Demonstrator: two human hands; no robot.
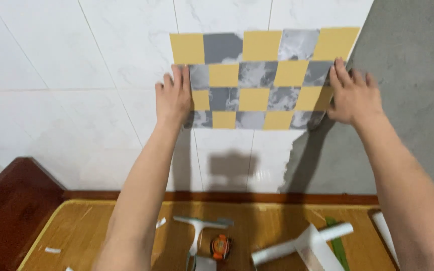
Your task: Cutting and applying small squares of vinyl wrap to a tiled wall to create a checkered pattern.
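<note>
Two hands up on the wall: our left hand (173,96) lies flat, fingers together, on the left edge of the checkered tile sheet (257,80), yellow & grey squares; our right hand (353,94) lies spread on its right edge. Sheet sits against white wall tiles (76,75), w/ bare grey wall (413,90) beside. Below on the bench (86,226): squeegee (199,228), orange tape measure (221,247), white rolls (302,243).

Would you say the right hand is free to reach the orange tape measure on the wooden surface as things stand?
Probably not at once: the right hand is pressed on the checkered sheet's right edge on the wall, while the tape measure lies far below, between the arms. Nothing blocks the path.
</note>
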